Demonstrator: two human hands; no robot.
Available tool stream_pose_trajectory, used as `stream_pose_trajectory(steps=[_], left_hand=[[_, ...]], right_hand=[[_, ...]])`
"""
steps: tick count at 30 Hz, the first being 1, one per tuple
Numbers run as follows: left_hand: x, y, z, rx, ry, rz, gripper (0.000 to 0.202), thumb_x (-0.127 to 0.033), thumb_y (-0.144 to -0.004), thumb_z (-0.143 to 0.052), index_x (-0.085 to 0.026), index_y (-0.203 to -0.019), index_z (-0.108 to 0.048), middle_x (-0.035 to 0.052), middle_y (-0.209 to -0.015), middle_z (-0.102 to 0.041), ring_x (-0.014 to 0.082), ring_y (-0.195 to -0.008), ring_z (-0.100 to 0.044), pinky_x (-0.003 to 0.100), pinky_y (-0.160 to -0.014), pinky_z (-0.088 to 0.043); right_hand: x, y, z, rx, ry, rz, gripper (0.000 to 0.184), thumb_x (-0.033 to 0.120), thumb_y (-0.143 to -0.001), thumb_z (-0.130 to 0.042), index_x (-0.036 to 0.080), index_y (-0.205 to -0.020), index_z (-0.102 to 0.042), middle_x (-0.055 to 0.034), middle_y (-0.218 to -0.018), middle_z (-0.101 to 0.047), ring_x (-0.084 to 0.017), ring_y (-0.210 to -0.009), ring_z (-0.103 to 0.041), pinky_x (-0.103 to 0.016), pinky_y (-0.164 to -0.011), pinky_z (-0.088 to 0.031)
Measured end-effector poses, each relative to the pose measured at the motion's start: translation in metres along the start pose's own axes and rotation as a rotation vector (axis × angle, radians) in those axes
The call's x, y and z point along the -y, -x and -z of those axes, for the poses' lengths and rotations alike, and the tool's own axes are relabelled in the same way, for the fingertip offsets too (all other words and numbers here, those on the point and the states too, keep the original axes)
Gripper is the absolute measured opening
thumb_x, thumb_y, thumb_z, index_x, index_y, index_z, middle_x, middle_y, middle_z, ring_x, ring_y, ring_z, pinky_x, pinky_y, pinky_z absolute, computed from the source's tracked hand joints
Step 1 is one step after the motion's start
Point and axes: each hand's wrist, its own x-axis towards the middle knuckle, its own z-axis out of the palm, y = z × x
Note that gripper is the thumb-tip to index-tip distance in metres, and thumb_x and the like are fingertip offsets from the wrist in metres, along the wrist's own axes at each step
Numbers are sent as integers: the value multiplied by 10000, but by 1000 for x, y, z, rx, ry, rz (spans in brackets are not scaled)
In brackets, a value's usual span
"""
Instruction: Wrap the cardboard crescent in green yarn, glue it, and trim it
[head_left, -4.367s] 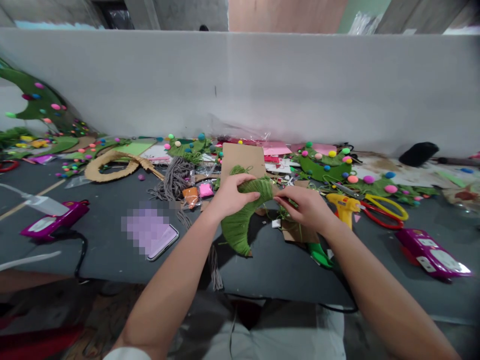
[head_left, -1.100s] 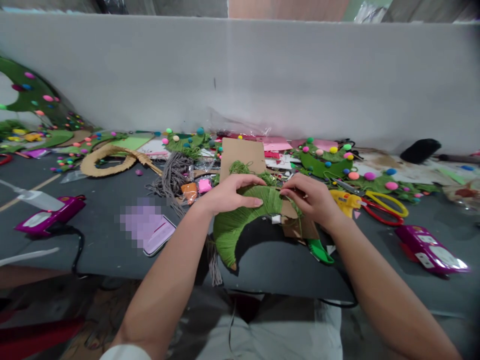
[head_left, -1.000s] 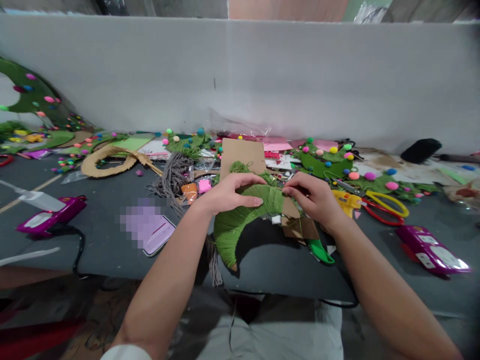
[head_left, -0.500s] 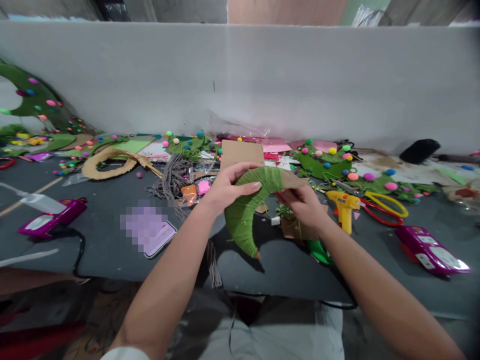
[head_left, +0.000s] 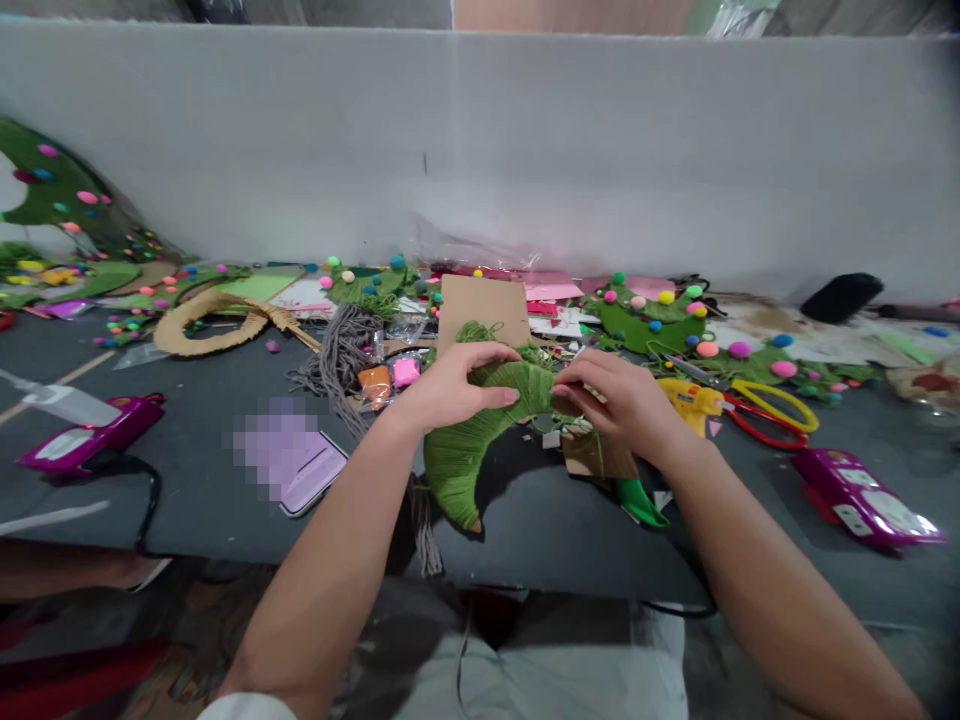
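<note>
Your left hand (head_left: pixel 457 385) was clamped over the top of the yarn-wrapped crescent (head_left: pixel 454 462), thumb beneath and fingers across the green turns. That grip would have served best pressing the newest turns flat so none slid. The crescent sat between both hands, its pointed tip low over the desk (head_left: pixel 187 480). Your right hand (head_left: pixel 626 400) was closed on its right end, with whatever it pinched hidden. Each turn wanted to lie taut and snug beside the last. The glue gun (head_left: pixel 686 400) lay near.
</note>
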Motion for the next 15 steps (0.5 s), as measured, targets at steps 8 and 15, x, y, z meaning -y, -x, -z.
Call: stream_pose_trajectory(steps=[8,15], left_hand=[[-1,3,7,154,67,-49,509,-409,-762,-766,-191,-1205,-641,76,-1218,-669,234,-1128,-606,370,-1005,-442],[2,3,6,174,176,-74,498,-349,-758,-777,-178,-1205,-639,92,-1183,-672,234,-1101,-614,357,-966,-464]], right_hand=[[2,-1,7,-76,-188,-40,98,265,-960,-569,205,-904,-624,-40,-811,-606,-156,-725,-554,-277,-662,-411],[-2,-1,8,-112,-360,-143,122,276,-935,-613,190,-850,-629,-8,-759,-579,-119,-656,-506,-256,-608,-378]])
